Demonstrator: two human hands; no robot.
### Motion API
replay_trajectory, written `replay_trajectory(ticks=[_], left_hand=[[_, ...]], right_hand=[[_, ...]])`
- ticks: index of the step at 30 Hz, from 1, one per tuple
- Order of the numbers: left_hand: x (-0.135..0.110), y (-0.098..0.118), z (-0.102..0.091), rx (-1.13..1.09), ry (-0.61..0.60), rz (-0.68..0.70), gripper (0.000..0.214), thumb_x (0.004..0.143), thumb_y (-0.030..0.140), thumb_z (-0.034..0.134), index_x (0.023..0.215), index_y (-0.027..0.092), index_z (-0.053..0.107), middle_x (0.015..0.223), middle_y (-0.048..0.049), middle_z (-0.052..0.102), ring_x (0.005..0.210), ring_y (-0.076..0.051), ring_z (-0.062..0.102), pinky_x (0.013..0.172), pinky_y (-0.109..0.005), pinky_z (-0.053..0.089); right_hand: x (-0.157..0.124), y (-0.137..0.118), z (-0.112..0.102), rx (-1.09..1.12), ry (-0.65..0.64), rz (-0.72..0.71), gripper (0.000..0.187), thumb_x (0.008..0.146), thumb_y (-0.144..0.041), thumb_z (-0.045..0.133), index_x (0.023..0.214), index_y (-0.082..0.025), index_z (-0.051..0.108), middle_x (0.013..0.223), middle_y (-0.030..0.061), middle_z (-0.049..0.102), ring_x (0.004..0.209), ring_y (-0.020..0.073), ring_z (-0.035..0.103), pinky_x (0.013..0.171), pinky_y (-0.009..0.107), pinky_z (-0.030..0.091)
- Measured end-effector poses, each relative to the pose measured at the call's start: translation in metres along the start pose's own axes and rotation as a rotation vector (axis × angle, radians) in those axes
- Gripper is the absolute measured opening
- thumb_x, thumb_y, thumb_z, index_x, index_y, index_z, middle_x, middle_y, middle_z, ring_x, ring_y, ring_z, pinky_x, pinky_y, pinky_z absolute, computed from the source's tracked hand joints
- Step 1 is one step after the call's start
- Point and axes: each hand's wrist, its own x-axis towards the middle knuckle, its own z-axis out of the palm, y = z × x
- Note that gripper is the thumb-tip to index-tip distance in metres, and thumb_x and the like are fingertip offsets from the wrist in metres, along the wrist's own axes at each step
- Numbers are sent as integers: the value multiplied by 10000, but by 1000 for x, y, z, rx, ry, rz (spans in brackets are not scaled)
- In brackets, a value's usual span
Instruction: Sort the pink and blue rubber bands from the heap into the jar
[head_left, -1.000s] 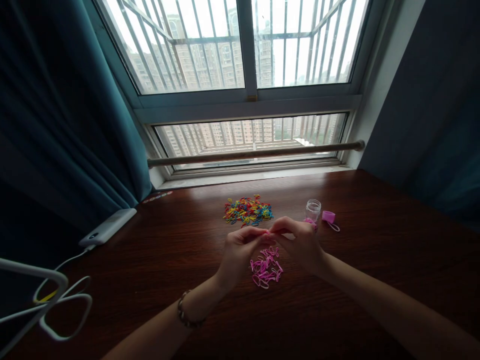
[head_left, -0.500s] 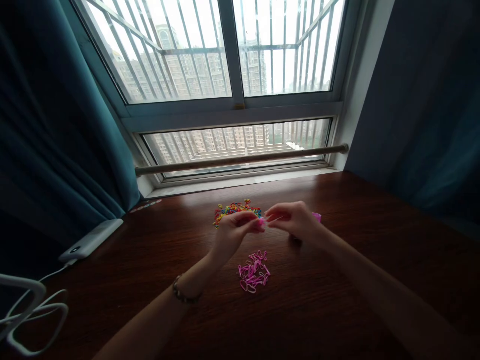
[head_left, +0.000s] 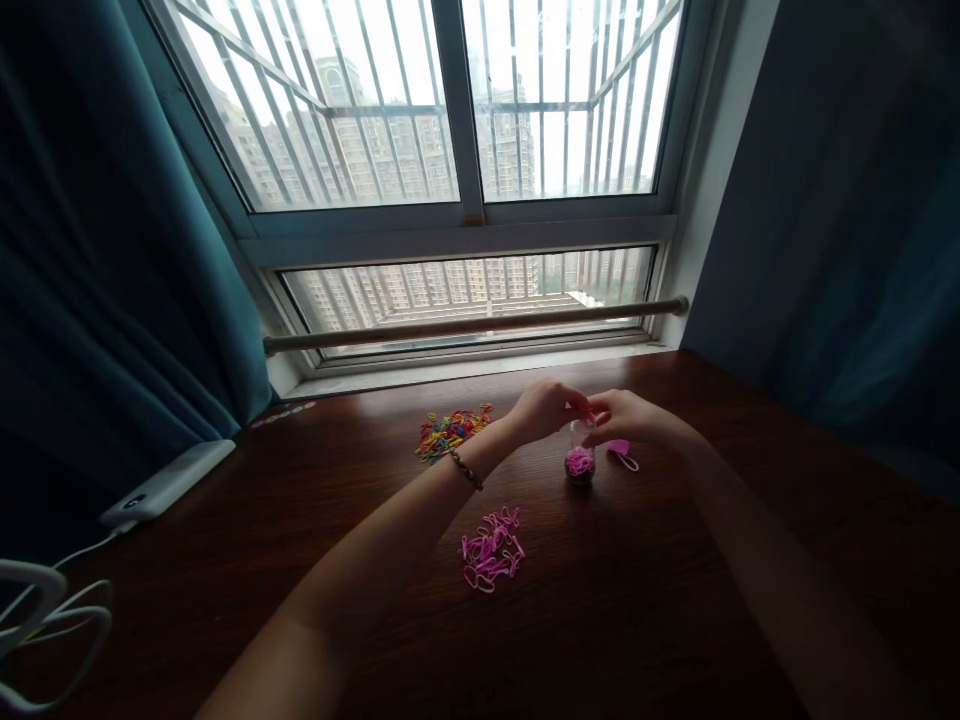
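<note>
A small clear bottle (head_left: 580,462) stands upright on the table, its lower part filled with pink rubber bands. Over its mouth, my left hand (head_left: 549,408) is closed in a pinch, with a bit of pink rubber band at the fingertips. My right hand (head_left: 636,415) curls its thumb and fingers round the bottle's neck, hiding much of the top. Just right of the bottle lies a pink cap (head_left: 619,447) with a white loop. Nearer to me is a loose pile of pink rubber bands (head_left: 491,550).
Behind my left wrist lies a heap of multicoloured rubber bands (head_left: 450,432). A white power bank (head_left: 169,485) with white cables (head_left: 56,620) sits at the left by the blue curtain (head_left: 135,230). A rail (head_left: 480,325) crosses the barred window beyond the table.
Both hands have moved right, from over the space beside the coloured heap to the bottle. The bottle and cap, mostly covered before by my right hand, now show. The view has shifted slightly.
</note>
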Motion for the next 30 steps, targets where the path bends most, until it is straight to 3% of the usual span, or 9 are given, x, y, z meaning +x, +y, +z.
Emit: replay_trajectory(ticks=[4, 8, 16, 21, 26, 30], left_hand=[[1, 2, -3, 168, -17, 43, 163, 752, 289, 557, 814, 232, 696, 650, -1, 648, 575, -96, 545, 541, -186, 340], [3, 4, -6, 200, -77, 145, 133, 744, 316, 574, 780, 265, 692, 813, 19, 671, 676, -104, 574, 585, -186, 344], [1, 5, -11, 268, -71, 55, 207, 742, 344, 574, 901, 240, 656, 735, -9, 671, 654, -116, 579, 559, -185, 342], [0, 4, -13, 219, -71, 76, 191, 767, 346, 547, 830, 228, 683, 660, -12, 651, 597, -107, 557, 549, -191, 329], [-4, 5, -13, 153, -74, 170, 205, 799, 325, 509, 833, 225, 685, 861, -25, 646, 683, -101, 560, 597, -193, 339], [-6, 5, -12, 171, -45, 135, 186, 793, 299, 513, 841, 236, 682, 854, -24, 624, 663, -98, 546, 585, -197, 338]], right_hand=[[4, 2, 3, 11, 55, 28, 338, 554, -296, 681, 853, -138, 664, 766, 23, 659, 752, 185, 594, 657, 242, 440], [4, 2, 2, 16, 54, 57, 338, 536, -300, 688, 831, -136, 668, 751, 24, 657, 744, 183, 586, 646, 238, 431], [4, 4, 0, -1, 43, 50, 362, 545, -336, 689, 852, -145, 663, 762, 25, 656, 744, 183, 582, 631, 231, 419], [2, 1, 0, -17, 43, 45, 384, 555, -327, 684, 892, -144, 662, 767, 29, 657, 735, 179, 581, 627, 234, 423], [1, -1, 0, -25, 59, 55, 379, 552, -322, 690, 884, -141, 664, 778, 31, 660, 741, 182, 588, 643, 242, 435], [0, -4, 0, -10, 74, 64, 360, 537, -308, 704, 856, -143, 674, 777, 31, 664, 731, 179, 590, 652, 242, 444]])
